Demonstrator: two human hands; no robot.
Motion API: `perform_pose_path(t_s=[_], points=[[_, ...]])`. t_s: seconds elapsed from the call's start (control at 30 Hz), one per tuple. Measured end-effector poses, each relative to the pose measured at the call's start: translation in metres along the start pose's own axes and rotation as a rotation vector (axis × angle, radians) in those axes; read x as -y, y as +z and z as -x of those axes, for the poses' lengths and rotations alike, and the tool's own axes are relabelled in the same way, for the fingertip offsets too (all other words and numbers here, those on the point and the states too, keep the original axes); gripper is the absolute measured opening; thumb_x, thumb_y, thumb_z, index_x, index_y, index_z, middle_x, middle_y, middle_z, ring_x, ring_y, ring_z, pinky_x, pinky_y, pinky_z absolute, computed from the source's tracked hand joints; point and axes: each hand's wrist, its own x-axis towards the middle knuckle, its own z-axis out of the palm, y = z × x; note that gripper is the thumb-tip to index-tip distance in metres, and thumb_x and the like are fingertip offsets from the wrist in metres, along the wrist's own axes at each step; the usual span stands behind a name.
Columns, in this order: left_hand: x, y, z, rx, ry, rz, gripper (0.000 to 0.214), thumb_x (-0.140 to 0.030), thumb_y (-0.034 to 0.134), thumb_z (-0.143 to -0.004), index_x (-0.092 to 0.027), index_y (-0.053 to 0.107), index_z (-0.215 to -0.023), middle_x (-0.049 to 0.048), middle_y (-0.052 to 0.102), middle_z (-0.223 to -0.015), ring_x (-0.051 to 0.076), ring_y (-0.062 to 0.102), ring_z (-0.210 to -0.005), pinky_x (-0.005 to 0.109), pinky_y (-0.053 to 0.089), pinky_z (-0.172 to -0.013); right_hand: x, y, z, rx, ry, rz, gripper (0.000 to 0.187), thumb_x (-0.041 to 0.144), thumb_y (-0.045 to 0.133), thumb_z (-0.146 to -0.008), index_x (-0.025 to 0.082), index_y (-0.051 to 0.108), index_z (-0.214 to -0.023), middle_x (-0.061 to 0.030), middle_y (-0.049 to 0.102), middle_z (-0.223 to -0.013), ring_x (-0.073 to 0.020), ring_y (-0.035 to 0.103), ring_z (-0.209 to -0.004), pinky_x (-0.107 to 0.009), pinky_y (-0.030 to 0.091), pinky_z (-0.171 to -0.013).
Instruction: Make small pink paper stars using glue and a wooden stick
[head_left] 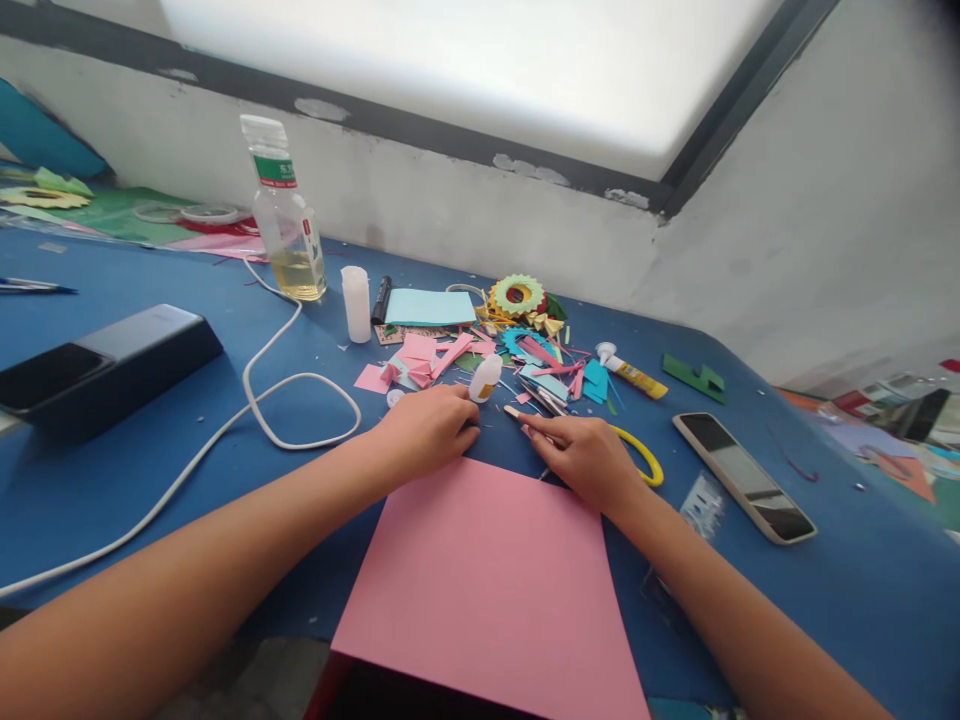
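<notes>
A pink paper sheet lies on the blue table in front of me. My left hand is curled closed, its fingertips pressing the sheet's far left corner. At the far right corner rests my right hand, index finger stretched out to the left and flat. It lies over scissors whose yellow handle shows beside it. A small white glue bottle stands just beyond my left hand.
Paper scraps, a light blue sheet and a paper flower lie beyond my hands. A glue stick and phone lie right. At left are a plastic bottle, a white cable and a black box.
</notes>
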Motion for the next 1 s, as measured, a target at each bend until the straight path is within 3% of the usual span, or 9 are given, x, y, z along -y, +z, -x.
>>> perform_pose_path(t_s=[0.13, 0.27, 0.47, 0.6, 0.8, 1.0], points=[[0.0003, 0.0007, -0.0003, -0.001, 0.007, -0.004, 0.023, -0.022, 0.047, -0.084, -0.018, 0.068, -0.091, 0.0053, 0.064, -0.096, 0.02, 0.062, -0.087, 0.029, 0.048, -0.07, -0.005, -0.0039, 0.0036, -0.019, 0.0, -0.024, 0.028, 0.023, 0.051, -0.081, 0.021, 0.071, -0.1, -0.0039, 0.072, -0.074, -0.0133, 0.061, -0.059, -0.023, 0.04, -0.054], [-0.0004, 0.0017, -0.0015, -0.002, 0.002, -0.007, 0.023, -0.022, 0.047, -0.084, -0.018, 0.068, -0.091, 0.0055, 0.064, -0.095, 0.021, 0.062, -0.087, 0.03, 0.048, -0.07, -0.0051, -0.0029, -0.0007, -0.064, 0.024, -0.025, 0.032, 0.021, 0.048, -0.082, 0.019, 0.069, -0.106, -0.0039, 0.072, -0.07, -0.0129, 0.06, -0.056, -0.023, 0.04, -0.054], [-0.0011, 0.0007, -0.0006, -0.003, 0.001, -0.002, 0.022, -0.021, 0.048, -0.083, -0.018, 0.068, -0.09, 0.0057, 0.064, -0.095, 0.021, 0.062, -0.087, 0.03, 0.049, -0.071, -0.0037, -0.0045, 0.0013, 0.004, -0.012, -0.001, 0.029, 0.025, 0.05, -0.083, 0.023, 0.07, -0.104, -0.0034, 0.071, -0.067, -0.013, 0.058, -0.052, -0.023, 0.036, -0.049], [-0.0012, 0.0002, -0.0003, 0.002, -0.003, -0.001, 0.023, -0.022, 0.047, -0.084, -0.018, 0.068, -0.09, 0.0062, 0.064, -0.095, 0.021, 0.062, -0.088, 0.03, 0.049, -0.071, -0.0055, -0.0106, 0.0035, -0.013, 0.017, 0.009, 0.028, 0.023, 0.051, -0.08, 0.022, 0.072, -0.099, -0.0035, 0.072, -0.068, -0.0129, 0.059, -0.053, -0.023, 0.038, -0.051], [-0.0013, 0.0004, -0.0005, 0.003, 0.001, -0.003, 0.023, -0.022, 0.047, -0.084, -0.018, 0.068, -0.091, 0.0061, 0.064, -0.095, 0.021, 0.062, -0.088, 0.03, 0.048, -0.073, 0.0009, -0.0028, -0.0014, 0.017, 0.004, 0.016, 0.032, 0.023, 0.05, -0.082, 0.025, 0.066, -0.11, -0.003, 0.073, -0.074, -0.0141, 0.061, -0.059, -0.024, 0.039, -0.054], [-0.002, -0.0008, 0.0008, 0.011, 0.002, -0.011, 0.024, -0.022, 0.046, -0.085, -0.017, 0.068, -0.093, 0.0072, 0.064, -0.096, 0.021, 0.062, -0.088, 0.03, 0.049, -0.072, 0.0016, -0.0085, 0.0029, -0.012, 0.05, 0.006, 0.028, 0.025, 0.05, -0.082, 0.025, 0.071, -0.101, -0.0031, 0.074, -0.077, -0.0142, 0.064, -0.059, -0.023, 0.041, -0.051]])
